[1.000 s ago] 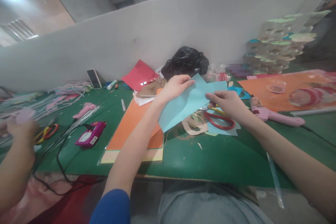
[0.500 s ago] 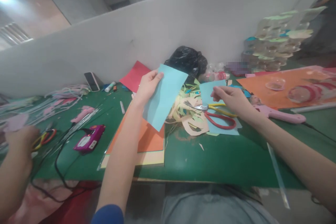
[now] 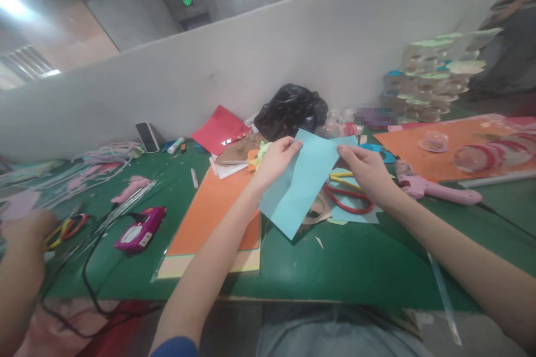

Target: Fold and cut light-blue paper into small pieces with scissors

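A sheet of light blue paper (image 3: 299, 187) is held up above the green table, tilted. My left hand (image 3: 278, 162) pinches its upper left edge between thumb and fingers. At its upper right corner, my right hand (image 3: 362, 164) is closed with thumb and fingertips on the paper. Behind and below the right hand lie scissors (image 3: 349, 198) with one red and one yellow handle, their blades hidden by the sheet. They rest on another piece of blue paper (image 3: 345, 213) beside curled paper scraps (image 3: 320, 209).
Orange paper (image 3: 201, 212) lies left of centre. A pink glue gun (image 3: 439, 187) is at right, near a plastic bottle (image 3: 486, 156). A black plastic bag (image 3: 293, 111) sits against the wall. At far left, another person's hand (image 3: 29, 228) is near scissors (image 3: 69, 228) and a magenta box (image 3: 142, 228).
My left hand has carried the blue sheet right and slightly down, over the scraps. My right hand, earlier apart from this sheet, now grips its corner.
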Available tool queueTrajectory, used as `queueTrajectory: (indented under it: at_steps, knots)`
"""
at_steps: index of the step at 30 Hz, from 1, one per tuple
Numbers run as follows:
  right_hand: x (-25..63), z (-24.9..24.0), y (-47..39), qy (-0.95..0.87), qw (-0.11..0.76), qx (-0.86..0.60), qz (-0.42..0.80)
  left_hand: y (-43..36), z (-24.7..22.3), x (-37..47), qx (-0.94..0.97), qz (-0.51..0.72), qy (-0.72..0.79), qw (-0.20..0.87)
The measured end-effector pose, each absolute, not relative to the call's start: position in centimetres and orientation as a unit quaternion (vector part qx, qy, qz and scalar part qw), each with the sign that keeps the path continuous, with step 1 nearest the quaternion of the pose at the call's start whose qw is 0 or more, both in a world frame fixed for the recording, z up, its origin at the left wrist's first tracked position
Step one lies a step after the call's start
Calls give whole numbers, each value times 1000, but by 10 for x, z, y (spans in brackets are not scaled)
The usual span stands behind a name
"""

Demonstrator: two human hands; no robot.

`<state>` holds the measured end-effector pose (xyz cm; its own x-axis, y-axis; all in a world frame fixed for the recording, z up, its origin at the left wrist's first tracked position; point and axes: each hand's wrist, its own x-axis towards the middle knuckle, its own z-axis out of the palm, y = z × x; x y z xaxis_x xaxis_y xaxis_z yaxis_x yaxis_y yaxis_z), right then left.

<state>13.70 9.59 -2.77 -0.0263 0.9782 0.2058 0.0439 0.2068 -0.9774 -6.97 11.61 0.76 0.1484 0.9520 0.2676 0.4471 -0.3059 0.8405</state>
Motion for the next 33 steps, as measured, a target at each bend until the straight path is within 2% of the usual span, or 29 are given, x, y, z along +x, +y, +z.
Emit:
queueTrajectory:
  at_steps: [8,11,21,33]
  knots:
    - [137,-29,98,-525,516,-462,495,118,-1,-67,674,440,505,310]
    - [137,-30,98,-532,516,-468,481,119,-3,-65,671,446,506,309]
    - [132,-26,96,-525,522,-471,480,103,-3,-51,689,482,484,245]
    - [135,-30,103,-518,521,-356,577,104,-3,-53,665,496,489,268]
